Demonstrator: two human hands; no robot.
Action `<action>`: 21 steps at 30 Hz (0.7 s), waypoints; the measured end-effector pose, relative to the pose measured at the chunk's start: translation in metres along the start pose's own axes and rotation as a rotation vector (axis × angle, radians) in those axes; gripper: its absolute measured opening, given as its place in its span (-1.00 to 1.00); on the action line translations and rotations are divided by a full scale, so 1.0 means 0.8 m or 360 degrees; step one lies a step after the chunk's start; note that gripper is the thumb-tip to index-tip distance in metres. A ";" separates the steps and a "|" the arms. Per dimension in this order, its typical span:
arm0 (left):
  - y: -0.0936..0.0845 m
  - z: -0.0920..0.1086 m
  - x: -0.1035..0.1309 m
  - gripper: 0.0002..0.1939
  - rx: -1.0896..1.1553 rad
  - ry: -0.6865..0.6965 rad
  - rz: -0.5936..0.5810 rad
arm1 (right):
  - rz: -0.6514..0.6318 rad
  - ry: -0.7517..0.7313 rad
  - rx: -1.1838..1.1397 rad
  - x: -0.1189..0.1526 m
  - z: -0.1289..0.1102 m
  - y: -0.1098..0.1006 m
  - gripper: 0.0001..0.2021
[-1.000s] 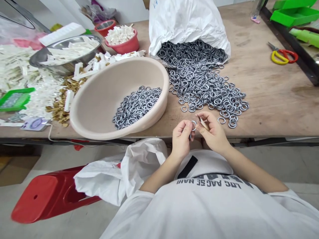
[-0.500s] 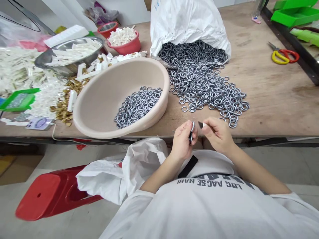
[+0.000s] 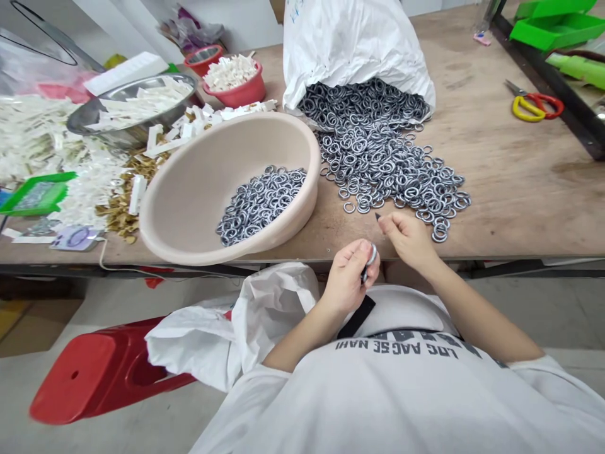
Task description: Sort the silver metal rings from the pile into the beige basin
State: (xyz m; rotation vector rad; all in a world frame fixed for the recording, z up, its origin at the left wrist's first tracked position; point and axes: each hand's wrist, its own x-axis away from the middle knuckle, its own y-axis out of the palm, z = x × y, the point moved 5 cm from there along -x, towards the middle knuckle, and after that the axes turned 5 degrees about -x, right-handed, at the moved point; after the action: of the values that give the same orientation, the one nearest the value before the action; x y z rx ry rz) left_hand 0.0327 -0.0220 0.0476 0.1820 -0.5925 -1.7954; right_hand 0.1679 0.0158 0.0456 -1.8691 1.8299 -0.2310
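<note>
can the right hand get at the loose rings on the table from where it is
Probably yes: the right hand is close to the near edge of the loose rings on the table, with nothing visible between, though it already holds a small dark-tipped thing.

I noted rings (image 3: 397,173) of smooth, semi-gloss metal at upper centre of the frame. The sack (image 3: 354,44) above them looked like creased plastic. The basin (image 3: 189,183), left of centre, was smooth matt plastic; the bowl (image 3: 146,128) at upper left, polished metal. The tabletop (image 3: 501,189) showed matt wood. The stool (image 3: 70,378), lower left, was glossy plastic; the shirt (image 3: 378,397), lower centre, matt cloth.
</note>
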 end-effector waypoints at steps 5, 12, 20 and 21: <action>-0.028 0.016 -0.001 -0.63 0.0148 0.0057 0.0162 | -0.0088 -0.0096 0.0591 -0.052 -0.010 0.021 -0.70; -0.071 0.023 -0.004 -0.75 0.0103 0.0111 0.0374 | -0.0455 -0.0083 0.1178 -0.087 -0.023 0.067 -0.73; -0.070 0.013 -0.024 -0.70 0.0225 0.0050 0.0366 | -0.0252 -0.0138 0.0735 -0.052 -0.011 0.024 -0.80; -0.068 0.012 -0.028 -0.69 0.0212 0.0053 0.0367 | -0.0227 -0.0142 0.0717 -0.047 -0.009 0.020 -0.81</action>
State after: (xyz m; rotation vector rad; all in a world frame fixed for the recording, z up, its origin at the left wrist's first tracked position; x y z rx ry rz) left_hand -0.0106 0.0122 0.0257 0.2247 -0.6813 -1.5287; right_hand 0.1472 0.0512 0.0530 -1.6576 1.4393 -0.5515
